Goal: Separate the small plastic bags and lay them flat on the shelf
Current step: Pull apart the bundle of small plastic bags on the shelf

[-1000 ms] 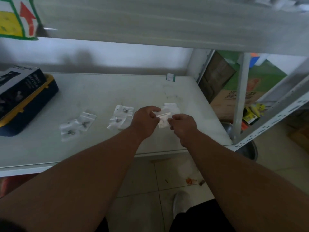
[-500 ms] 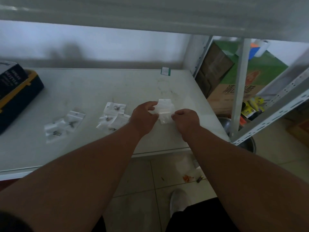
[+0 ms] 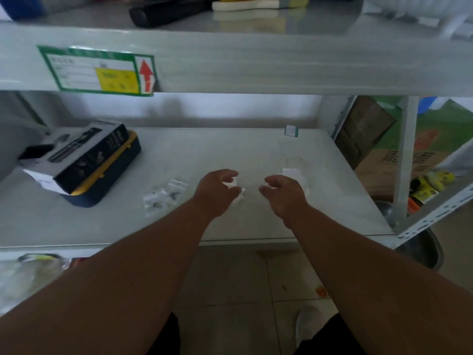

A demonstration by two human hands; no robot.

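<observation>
Small plastic bags lie left on the shelf; left hand pinches one; right hand loosely curled, empty.

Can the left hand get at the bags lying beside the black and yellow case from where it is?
Probably yes. The left hand hovers just right of the loose bags, with bare shelf between them and nothing in the way. It seems to pinch a small bag already, which may need laying down first.

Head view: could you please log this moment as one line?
left hand: pinches small bag | right hand: loosely curled, empty | shelf: bags lying left
</observation>
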